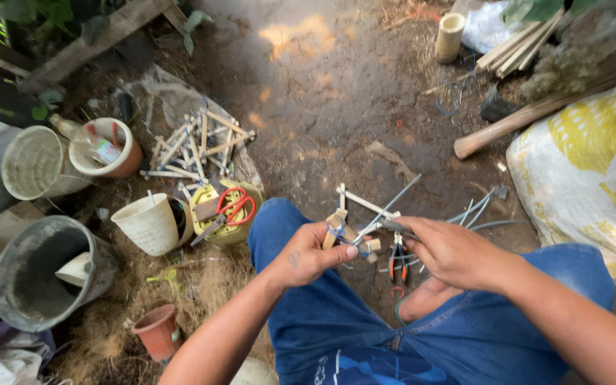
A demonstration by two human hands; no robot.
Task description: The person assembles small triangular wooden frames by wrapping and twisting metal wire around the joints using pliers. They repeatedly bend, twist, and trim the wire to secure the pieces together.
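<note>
**Both hands on a stick frame**

Over the knees, the left hand [306, 255] grips a stick frame [351, 227]; the right hand [450, 251] pinches its wire [386, 205]. Pliers [397, 262] lie beneath. Farther right, a white-and-yellow sack [586, 167].

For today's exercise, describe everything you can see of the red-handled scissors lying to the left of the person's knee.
The scissors have two red loop handles and grey metal blades. They look shut or nearly so. They lie flat and slantwise, handles up to the right, blade tips down to the left, across the top of a round yellow container. That container sits on the dirt beside a white pot, just left of the person's denim-clad knee. Neither hand touches them.
</note>
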